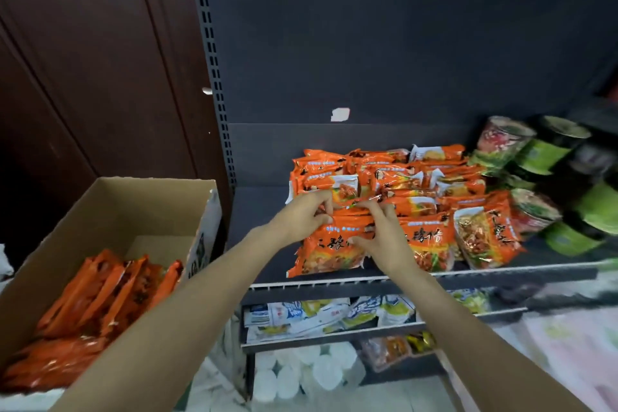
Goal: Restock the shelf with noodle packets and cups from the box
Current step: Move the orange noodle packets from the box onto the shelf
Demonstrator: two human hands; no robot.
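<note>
Both hands (302, 214) (381, 237) pinch orange packet (334, 244); cups (535, 177) right, box (110, 211) left

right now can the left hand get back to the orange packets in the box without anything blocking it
Probably yes. The cardboard box is open-topped and sits beside the left forearm, with the orange packets in the box exposed. But the left hand grips a packet on the shelf, so it must let go first.

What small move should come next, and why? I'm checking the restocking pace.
Probably let go of the front-left orange noodle packet and reach back to the brown cardboard box. Both hands, left and right, pinch its top edge, it already lies on the dark metal shelf, and more orange packets remain boxed.
</note>
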